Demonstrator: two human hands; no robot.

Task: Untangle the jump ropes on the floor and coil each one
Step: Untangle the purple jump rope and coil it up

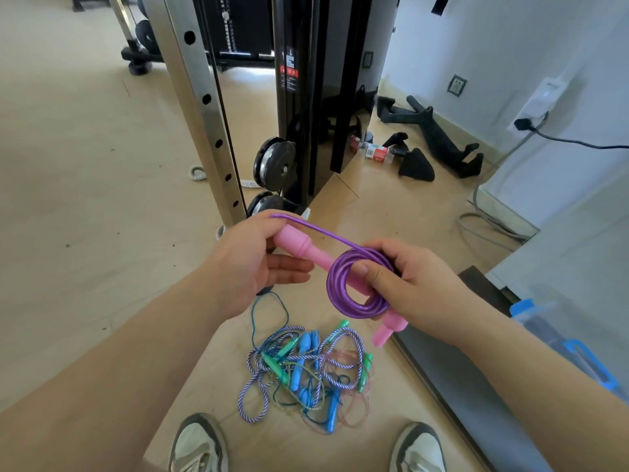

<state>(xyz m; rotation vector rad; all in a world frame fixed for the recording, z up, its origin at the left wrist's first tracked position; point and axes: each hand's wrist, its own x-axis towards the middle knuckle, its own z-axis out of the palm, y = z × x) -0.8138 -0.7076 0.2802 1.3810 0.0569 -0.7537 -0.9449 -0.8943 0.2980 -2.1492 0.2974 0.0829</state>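
A purple jump rope (354, 298) is wound into a small coil that my right hand (415, 287) pinches, thumb on the inner edge. One pink handle (296, 243) sits in my left hand (248, 264), with a short straight length of purple rope running from it to the coil. The second pink handle (386, 330) pokes out below my right hand. On the floor between my shoes lies a tangled pile of ropes (306, 366): a striped purple-white cord, thin blue and pink cords, with blue and green handles mixed in.
A gym machine with a steel upright (204, 107) and black pulleys (274, 161) stands just ahead. Black bar attachments (439, 134) and a bottle lie by the wall. A dark mat edge (452, 376) and a blue-lidded clear box (558, 335) are at my right. My shoes (199, 444) frame the pile.
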